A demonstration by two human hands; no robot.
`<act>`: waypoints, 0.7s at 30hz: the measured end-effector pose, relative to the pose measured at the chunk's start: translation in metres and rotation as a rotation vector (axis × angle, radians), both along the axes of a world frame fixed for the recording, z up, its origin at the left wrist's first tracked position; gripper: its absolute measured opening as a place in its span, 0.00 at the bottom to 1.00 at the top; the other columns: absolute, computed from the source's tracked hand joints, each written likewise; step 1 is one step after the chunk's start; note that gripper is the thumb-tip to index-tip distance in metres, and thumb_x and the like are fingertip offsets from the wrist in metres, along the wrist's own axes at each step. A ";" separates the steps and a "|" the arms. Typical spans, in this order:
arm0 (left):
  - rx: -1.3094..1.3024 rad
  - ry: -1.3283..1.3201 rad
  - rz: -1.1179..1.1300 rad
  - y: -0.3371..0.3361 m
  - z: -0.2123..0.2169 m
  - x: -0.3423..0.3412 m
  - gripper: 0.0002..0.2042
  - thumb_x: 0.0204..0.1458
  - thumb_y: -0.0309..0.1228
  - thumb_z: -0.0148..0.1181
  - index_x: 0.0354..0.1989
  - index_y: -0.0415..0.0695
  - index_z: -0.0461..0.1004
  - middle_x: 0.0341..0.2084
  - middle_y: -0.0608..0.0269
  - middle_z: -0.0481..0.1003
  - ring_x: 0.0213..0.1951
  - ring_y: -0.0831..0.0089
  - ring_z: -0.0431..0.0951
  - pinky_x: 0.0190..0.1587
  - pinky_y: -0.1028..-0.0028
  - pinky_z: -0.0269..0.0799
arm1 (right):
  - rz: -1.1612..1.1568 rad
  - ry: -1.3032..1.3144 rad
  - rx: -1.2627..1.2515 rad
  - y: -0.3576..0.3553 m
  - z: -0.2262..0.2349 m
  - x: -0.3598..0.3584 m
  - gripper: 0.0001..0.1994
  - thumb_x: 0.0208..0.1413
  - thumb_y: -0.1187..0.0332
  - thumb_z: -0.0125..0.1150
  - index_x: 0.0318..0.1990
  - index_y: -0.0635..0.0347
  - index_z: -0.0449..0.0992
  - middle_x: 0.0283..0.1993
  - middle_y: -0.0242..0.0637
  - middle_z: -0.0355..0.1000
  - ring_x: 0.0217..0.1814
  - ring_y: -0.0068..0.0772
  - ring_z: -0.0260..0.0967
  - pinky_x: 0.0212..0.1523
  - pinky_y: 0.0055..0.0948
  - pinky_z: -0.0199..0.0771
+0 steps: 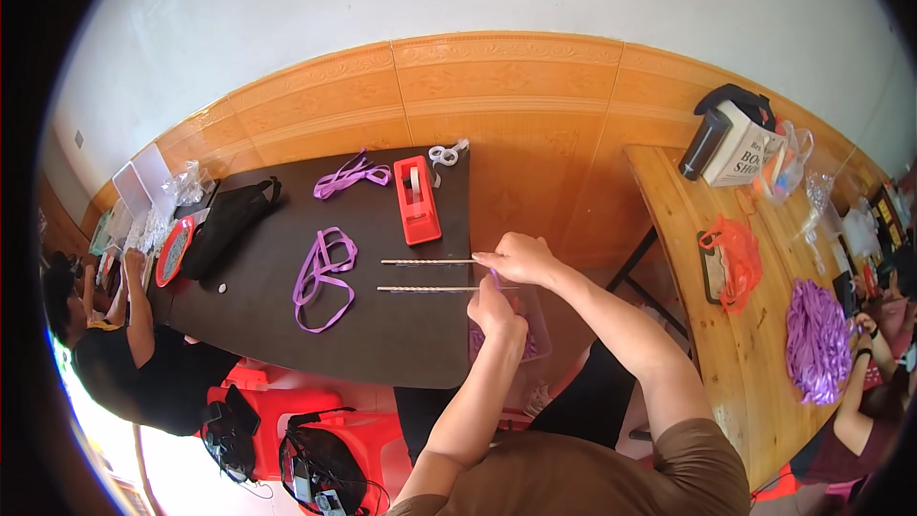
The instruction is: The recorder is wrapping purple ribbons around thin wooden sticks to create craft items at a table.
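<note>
Two thin, pale sticks with spiral marking, the far one (427, 262) and the near one (423, 289), lie side by side at the right end of the dark table (382, 334). My right hand (521, 258) is closed at the far stick's right end. My left hand (495, 311) is closed in a pinch just below the near stick's right end. A short piece of purple ribbon (496, 278) shows between my hands, pinched by both; its ends are hidden. On the table lie a loose purple ribbon (320, 282) and a folded purple ribbon bundle (351, 175).
A red tape dispenser (416, 201) and white-handled scissors (445, 156) are beyond my hands. Below the table edge is a clear pinkish bin (531, 325). A wooden table (688, 258) at right holds a purple ribbon heap (818, 339). People work at both sides.
</note>
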State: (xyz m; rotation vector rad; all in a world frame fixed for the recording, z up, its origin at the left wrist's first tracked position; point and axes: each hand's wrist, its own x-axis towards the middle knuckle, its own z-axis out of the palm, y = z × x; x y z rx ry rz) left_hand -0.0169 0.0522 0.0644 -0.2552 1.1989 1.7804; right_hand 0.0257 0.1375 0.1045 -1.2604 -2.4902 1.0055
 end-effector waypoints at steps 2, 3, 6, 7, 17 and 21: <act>-0.009 0.003 -0.004 -0.002 0.005 0.001 0.07 0.54 0.35 0.51 0.33 0.45 0.70 0.25 0.68 0.69 0.25 0.79 0.67 0.25 0.76 0.60 | -0.048 -0.120 0.172 -0.006 -0.001 0.001 0.28 0.52 0.44 0.52 0.14 0.61 0.74 0.16 0.43 0.70 0.24 0.47 0.68 0.37 0.48 0.55; -0.004 -0.002 -0.022 -0.005 0.009 0.002 0.07 0.54 0.35 0.51 0.33 0.45 0.69 0.25 0.68 0.69 0.24 0.79 0.67 0.24 0.75 0.60 | -0.049 -0.119 0.174 -0.009 -0.002 0.004 0.28 0.52 0.44 0.52 0.14 0.61 0.74 0.16 0.43 0.70 0.24 0.47 0.68 0.37 0.48 0.55; 0.008 0.004 -0.042 -0.005 0.006 0.000 0.08 0.54 0.35 0.51 0.33 0.44 0.70 0.26 0.67 0.70 0.25 0.78 0.67 0.25 0.75 0.61 | -0.098 -0.010 0.232 -0.010 -0.005 0.014 0.28 0.51 0.44 0.52 0.13 0.60 0.72 0.15 0.43 0.69 0.22 0.48 0.69 0.33 0.47 0.58; 0.010 0.010 -0.043 -0.004 0.002 0.000 0.08 0.54 0.35 0.51 0.33 0.44 0.70 0.27 0.67 0.70 0.26 0.78 0.68 0.25 0.75 0.61 | -0.117 -0.003 0.163 -0.008 -0.006 0.018 0.28 0.52 0.44 0.51 0.14 0.61 0.74 0.15 0.42 0.69 0.20 0.43 0.67 0.29 0.41 0.58; -0.015 0.041 -0.041 -0.002 -0.005 -0.001 0.06 0.53 0.35 0.52 0.32 0.47 0.70 0.23 0.70 0.69 0.24 0.78 0.68 0.30 0.74 0.61 | -0.016 0.575 -0.471 0.000 -0.037 0.050 0.08 0.51 0.69 0.61 0.24 0.62 0.76 0.27 0.30 0.74 0.30 0.16 0.67 0.33 0.19 0.65; 0.014 0.050 -0.025 -0.002 -0.004 -0.002 0.06 0.52 0.35 0.51 0.32 0.48 0.70 0.23 0.70 0.69 0.26 0.78 0.68 0.31 0.73 0.61 | 0.017 0.695 -0.534 0.000 -0.053 0.051 0.03 0.51 0.75 0.58 0.28 0.63 0.76 0.36 0.34 0.74 0.37 0.18 0.67 0.41 0.19 0.65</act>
